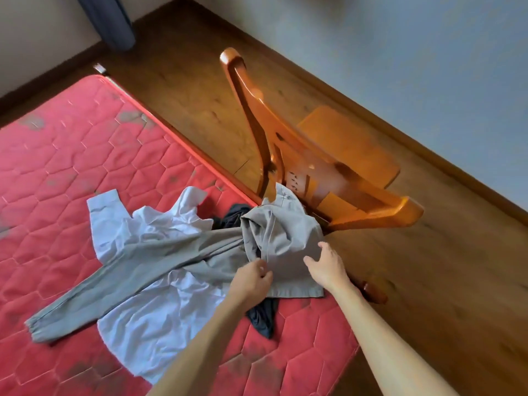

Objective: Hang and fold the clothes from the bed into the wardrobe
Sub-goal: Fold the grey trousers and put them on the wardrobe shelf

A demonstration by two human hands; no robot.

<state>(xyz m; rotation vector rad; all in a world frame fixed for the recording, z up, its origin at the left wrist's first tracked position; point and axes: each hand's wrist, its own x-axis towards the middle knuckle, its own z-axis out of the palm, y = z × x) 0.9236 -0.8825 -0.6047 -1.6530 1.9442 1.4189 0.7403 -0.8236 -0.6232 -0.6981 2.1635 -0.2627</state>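
1. The left hand (251, 278) reaches in from the near edge with its grip curled, finger and thumb tips pinching a fold of the grey garment (177, 261). The right hand (325, 267) is just to its right, grip spread wide over the same cloth; whether it touches cannot be told
2. The grey garment lies on the near right part of the bed. It is bunched at the hands, with one long cuffed part stretched away to the near left
3. Under it lies a crumpled pale shirt (148, 318), one cuffed sleeve pointing to the far left. A dark garment (264, 318) pokes out beneath both
4. By my judgement the task is at its start: three pieces are on the bed, none folded or hung, and no hanger or wardrobe is in view. Lifting the grey garment seems to be the step in hand
5. The bed is a bare red quilted mattress (85, 144), worn grey in patches
6. Just beyond its right edge stands an orange wooden chair (323, 172), its back close to the clothes
7. Farther off are the brown wooden floor (185, 90), a dark skirting board, a pale wall (400, 52) and a dark blue curtain (111, 21) at the far left
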